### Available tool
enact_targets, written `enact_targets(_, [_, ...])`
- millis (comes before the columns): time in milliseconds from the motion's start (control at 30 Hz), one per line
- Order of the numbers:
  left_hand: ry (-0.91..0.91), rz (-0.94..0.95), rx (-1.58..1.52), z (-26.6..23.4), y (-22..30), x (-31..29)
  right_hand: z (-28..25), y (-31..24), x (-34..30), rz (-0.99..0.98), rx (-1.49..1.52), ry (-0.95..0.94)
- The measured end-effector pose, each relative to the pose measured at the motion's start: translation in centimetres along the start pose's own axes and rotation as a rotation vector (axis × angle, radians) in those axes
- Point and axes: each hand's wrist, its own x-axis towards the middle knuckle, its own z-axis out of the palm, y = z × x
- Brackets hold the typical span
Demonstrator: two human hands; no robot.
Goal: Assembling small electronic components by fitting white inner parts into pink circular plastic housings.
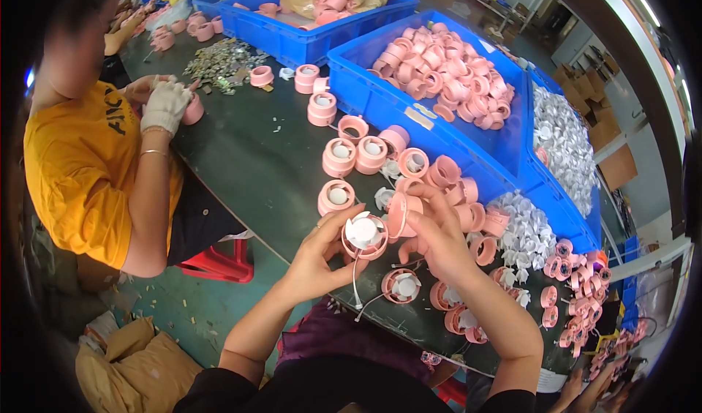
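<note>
My left hand [316, 261] is closed around a pink round fan housing [352, 249], with a white fan wheel [365, 230] in its mouth and a thin cable [356, 278] hanging from it. In my right hand [441, 236] is a pink ring-shaped cover [400, 214], gripped by the fingers and held close beside the housing. Below my hands on the table lies another pink unit with a white wheel [404, 286]. Several pink units with white centres [338, 157] stand just beyond my hands. Loose white fan wheels [518, 230] are heaped to the right.
A blue crate [431, 131] of pink rings stands beyond my hands, next to a blue bin [563, 212] of white parts. Another blue crate [292, 43] is at the back. On the left, a gloved co-worker [164, 106] handles a pink part by a pile of small metal pieces [223, 63].
</note>
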Motion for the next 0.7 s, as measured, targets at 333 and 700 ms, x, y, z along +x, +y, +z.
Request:
enact_targets(333, [0.591,0.205,-0.381,1.2,-0.6,0.8,2.4,-0.3,1.7,0.193,0.213,-0.22])
enact_targets(700, [0.408,0.097,-0.542,-0.1,0.4,-0.3,2.8,-1.0,2.2,-0.044,0.088,-0.331])
